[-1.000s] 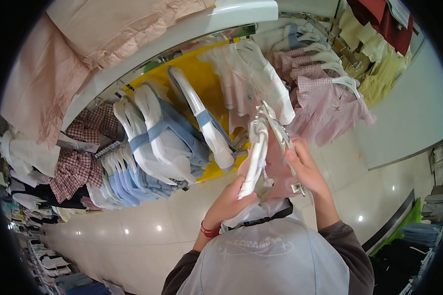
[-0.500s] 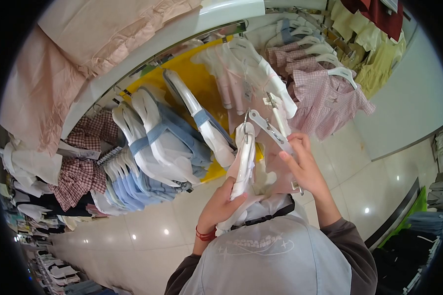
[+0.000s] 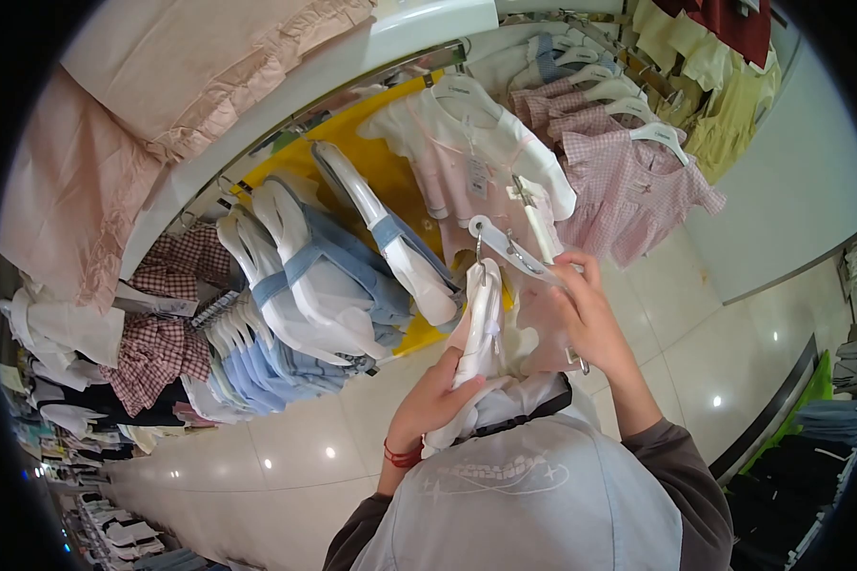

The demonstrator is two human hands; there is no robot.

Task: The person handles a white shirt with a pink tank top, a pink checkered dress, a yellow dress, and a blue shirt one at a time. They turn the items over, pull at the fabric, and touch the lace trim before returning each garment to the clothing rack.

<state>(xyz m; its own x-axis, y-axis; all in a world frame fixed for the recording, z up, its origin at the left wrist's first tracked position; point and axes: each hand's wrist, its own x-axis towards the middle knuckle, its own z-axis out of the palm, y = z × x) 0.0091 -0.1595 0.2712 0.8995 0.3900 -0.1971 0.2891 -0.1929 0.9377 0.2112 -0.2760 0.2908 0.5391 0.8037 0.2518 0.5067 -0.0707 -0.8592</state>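
My left hand [image 3: 428,402] is closed around a white hanger [image 3: 482,309] that carries a pale pink and white garment, its metal hook pointing up. My right hand [image 3: 586,314] is closed on a second white hanger [image 3: 541,224] at its lower end. Between the two hands runs a flat whitish strip with holes [image 3: 505,246]; the hook of the left hanger passes through one hole. Pale pink fabric [image 3: 543,328] hangs beneath the hands. Just beyond them, a white and pink top [image 3: 467,143] with a tag hangs on the rail.
White-and-blue garments [image 3: 328,271] hang from the curved rail at left, near red checked clothes [image 3: 157,357]. Pink checked dresses [image 3: 628,190] hang at right beside a white panel [image 3: 781,209]. Draped pink cloth [image 3: 190,67] is at upper left. Dark stacked clothes [image 3: 781,495] are at lower right.
The left hanger has shifted slightly right and tilted in my left hand. The holed strip has moved a little left and lies flatter. The tagged top shows more fully.
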